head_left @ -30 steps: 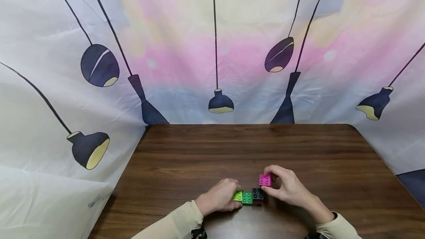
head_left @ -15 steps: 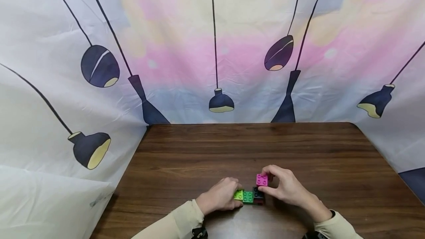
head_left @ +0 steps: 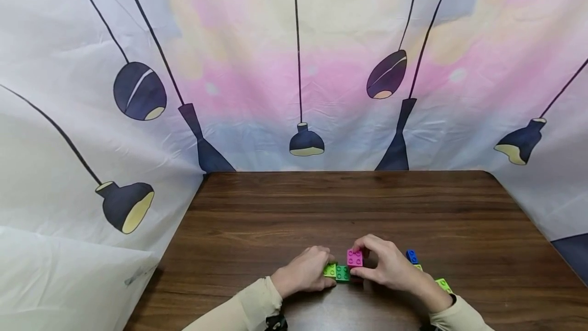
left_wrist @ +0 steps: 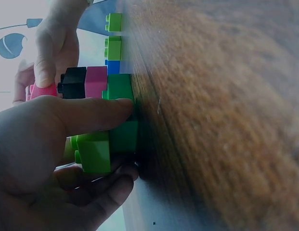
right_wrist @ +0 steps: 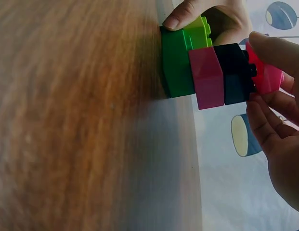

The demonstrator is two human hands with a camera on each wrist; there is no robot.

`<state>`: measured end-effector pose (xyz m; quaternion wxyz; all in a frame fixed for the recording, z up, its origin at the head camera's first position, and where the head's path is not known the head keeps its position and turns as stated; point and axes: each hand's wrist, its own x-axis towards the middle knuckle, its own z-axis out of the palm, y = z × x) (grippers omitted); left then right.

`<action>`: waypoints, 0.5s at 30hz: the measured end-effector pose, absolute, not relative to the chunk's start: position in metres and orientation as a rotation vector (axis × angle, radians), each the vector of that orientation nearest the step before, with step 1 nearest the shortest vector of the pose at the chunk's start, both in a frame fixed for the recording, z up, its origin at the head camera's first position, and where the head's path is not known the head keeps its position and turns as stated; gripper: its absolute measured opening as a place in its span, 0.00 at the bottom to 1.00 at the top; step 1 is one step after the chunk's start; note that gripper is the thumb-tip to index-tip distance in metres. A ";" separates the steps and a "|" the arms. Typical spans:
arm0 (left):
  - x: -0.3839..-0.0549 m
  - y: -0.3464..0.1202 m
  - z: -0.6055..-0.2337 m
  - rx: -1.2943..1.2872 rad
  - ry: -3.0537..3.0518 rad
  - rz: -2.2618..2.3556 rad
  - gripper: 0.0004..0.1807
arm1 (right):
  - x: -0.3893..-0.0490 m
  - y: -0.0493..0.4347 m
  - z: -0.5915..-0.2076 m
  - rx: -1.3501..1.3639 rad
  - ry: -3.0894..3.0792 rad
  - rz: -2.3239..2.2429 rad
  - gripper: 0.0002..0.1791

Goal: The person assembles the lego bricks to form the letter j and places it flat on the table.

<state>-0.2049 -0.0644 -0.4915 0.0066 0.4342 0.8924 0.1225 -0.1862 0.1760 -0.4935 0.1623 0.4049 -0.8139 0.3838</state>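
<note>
My left hand [head_left: 305,269] holds a small toy brick build at its left end, the thumb pressing on the long green brick [left_wrist: 121,86] in the left wrist view. A lime brick [head_left: 329,269] sits on that brick's left part. On its other end stands a dark pink brick [right_wrist: 207,79], topped by a black brick [right_wrist: 236,74]. Between thumb and fingers, my right hand [head_left: 386,264] pinches a bright pink brick [head_left: 354,258] over the black one. Some black studs still show in the right wrist view; whether the two bricks touch, I cannot tell.
Right of my right hand lie a blue brick [head_left: 412,256] and a lime brick [head_left: 443,285]; another lime brick [head_left: 418,267] is mostly hidden by the wrist. The brown wooden table [head_left: 275,208] ends at a cloth backdrop [head_left: 248,65] with printed lamps.
My right hand has brought the bright pink brick left and nearer, over the black brick. The blue and lime bricks beyond that hand have come into view. The left hand stays in place.
</note>
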 end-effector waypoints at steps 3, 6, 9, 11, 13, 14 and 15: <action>-0.205 -0.065 -0.492 1.360 2.794 0.381 0.17 | -0.185 0.174 -0.495 1.168 -2.323 1.100 0.22; -0.204 -0.065 -0.492 1.351 2.787 0.385 0.16 | -0.184 0.174 -0.497 1.171 -2.329 1.122 0.22; -0.204 -0.064 -0.491 1.343 2.783 0.388 0.17 | -0.183 0.173 -0.498 1.175 -2.331 1.131 0.22; -0.204 -0.065 -0.492 1.345 2.781 0.393 0.17 | -0.182 0.172 -0.498 1.183 -2.333 1.130 0.22; -0.204 -0.064 -0.492 1.348 2.782 0.391 0.16 | -0.182 0.172 -0.498 1.190 -2.331 1.121 0.22; -0.204 -0.064 -0.492 1.351 2.782 0.389 0.16 | -0.182 0.172 -0.497 1.188 -2.331 1.115 0.23; -0.204 -0.064 -0.492 1.354 2.782 0.387 0.15 | -0.181 0.171 -0.497 1.186 -2.332 1.110 0.23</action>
